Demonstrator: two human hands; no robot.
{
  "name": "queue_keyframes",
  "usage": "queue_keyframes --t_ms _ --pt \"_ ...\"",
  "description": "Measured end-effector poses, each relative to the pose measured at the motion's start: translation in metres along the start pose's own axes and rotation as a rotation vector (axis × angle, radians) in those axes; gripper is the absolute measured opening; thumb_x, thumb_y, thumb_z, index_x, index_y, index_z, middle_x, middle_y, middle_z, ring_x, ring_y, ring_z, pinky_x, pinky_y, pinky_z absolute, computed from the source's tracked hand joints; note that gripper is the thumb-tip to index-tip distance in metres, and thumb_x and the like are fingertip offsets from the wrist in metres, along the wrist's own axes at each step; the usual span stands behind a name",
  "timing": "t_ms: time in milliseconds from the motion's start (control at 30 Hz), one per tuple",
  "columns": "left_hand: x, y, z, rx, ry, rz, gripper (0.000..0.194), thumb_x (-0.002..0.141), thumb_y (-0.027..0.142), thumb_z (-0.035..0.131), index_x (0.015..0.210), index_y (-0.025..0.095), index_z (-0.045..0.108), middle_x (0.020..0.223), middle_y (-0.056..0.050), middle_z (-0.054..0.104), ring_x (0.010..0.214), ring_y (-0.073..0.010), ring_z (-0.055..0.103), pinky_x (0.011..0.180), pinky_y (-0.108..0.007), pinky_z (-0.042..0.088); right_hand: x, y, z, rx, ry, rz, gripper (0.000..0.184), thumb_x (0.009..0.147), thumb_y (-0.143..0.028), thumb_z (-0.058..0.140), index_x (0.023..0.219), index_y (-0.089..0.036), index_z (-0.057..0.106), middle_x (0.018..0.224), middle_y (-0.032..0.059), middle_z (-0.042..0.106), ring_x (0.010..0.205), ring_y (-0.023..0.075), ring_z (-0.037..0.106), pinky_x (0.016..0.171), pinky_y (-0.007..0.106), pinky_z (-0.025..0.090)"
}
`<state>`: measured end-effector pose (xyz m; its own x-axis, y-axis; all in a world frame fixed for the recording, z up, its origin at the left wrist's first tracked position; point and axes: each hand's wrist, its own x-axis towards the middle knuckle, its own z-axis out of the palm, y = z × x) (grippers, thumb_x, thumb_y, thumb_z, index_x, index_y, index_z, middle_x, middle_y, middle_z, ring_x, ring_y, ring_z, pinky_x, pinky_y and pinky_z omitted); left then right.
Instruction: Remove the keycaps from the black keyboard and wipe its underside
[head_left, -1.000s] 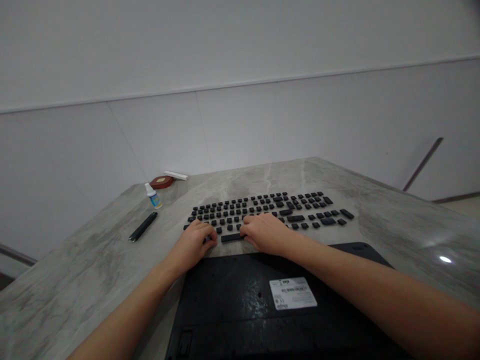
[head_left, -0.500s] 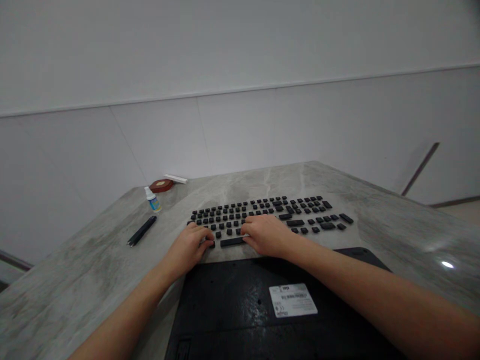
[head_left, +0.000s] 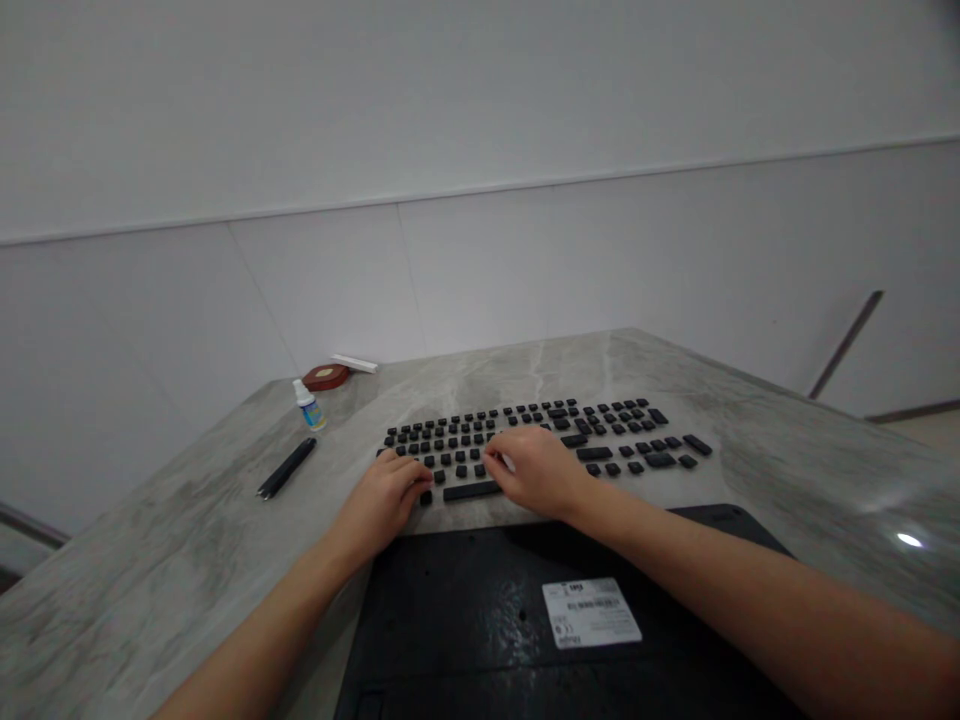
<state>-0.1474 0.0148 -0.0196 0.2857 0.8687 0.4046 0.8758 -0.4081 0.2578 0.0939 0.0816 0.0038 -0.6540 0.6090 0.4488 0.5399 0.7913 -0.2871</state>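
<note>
Loose black keycaps (head_left: 461, 457) lie in rows on the grey table, laid out like a keyboard. My left hand (head_left: 390, 488) rests at the lower left of the rows, fingers curled together beside a single keycap (head_left: 426, 497); what its fingertips hold, if anything, is hidden. Just right of that keycap lies the long spacebar (head_left: 471, 491). Over the middle of the rows, my right hand (head_left: 534, 468) has its thumb and index finger pinched near the spacebar's right end. Anything in that pinch is too small to make out. Several keycaps are hidden beneath both hands.
A black keyboard case (head_left: 457, 600) with a white label (head_left: 591, 612) lies face down in front of me. To the left are black pen-like tools (head_left: 287, 469), a small spray bottle (head_left: 309, 406), a reddish-brown case (head_left: 326, 377) and a white strip (head_left: 354, 363). A wall (head_left: 480, 270) stands behind.
My right hand has lifted slightly from the spacebar's end, its thumb and finger now forming a pinch. My left hand has shifted slightly, uncovering a keycap left of the spacebar. The view tilted up a little.
</note>
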Motion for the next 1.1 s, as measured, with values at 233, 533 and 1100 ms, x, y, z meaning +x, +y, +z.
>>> queue_keyframes --t_ms 233,533,1100 --pt "-0.009 0.065 0.008 -0.289 0.098 -0.043 0.030 0.085 0.033 0.071 0.111 0.021 0.063 0.098 -0.003 0.074 0.086 -0.0213 0.068 0.076 -0.030 0.054 -0.011 -0.039 0.002 0.405 0.193 -0.114 0.046 0.107 -0.044 0.032 0.098 -0.015 0.066 0.089 0.0047 0.067 0.084 0.0137 0.063 0.076 0.024 0.048" --pt "-0.024 0.071 0.002 -0.453 0.091 -0.036 0.021 0.094 0.028 0.050 0.089 0.021 0.069 0.083 0.000 0.072 0.076 -0.0174 0.067 0.071 -0.024 0.048 0.003 -0.010 -0.044 0.201 -0.018 -0.011 0.034 0.104 -0.032 0.044 0.098 -0.013 0.071 0.077 0.0032 0.067 0.070 0.0137 0.060 0.067 0.025 0.045" --pt "-0.028 0.081 0.002 -0.417 -0.354 0.115 0.012 0.078 0.017 0.045 0.068 0.019 0.052 0.067 0.003 0.059 0.065 -0.0125 0.054 0.068 -0.024 0.037 -0.016 0.040 -0.025 -0.299 -0.284 0.001 0.025 0.091 -0.039 0.065 0.091 -0.019 0.079 0.093 0.0079 0.072 0.084 0.0220 0.068 0.068 0.028 0.043"
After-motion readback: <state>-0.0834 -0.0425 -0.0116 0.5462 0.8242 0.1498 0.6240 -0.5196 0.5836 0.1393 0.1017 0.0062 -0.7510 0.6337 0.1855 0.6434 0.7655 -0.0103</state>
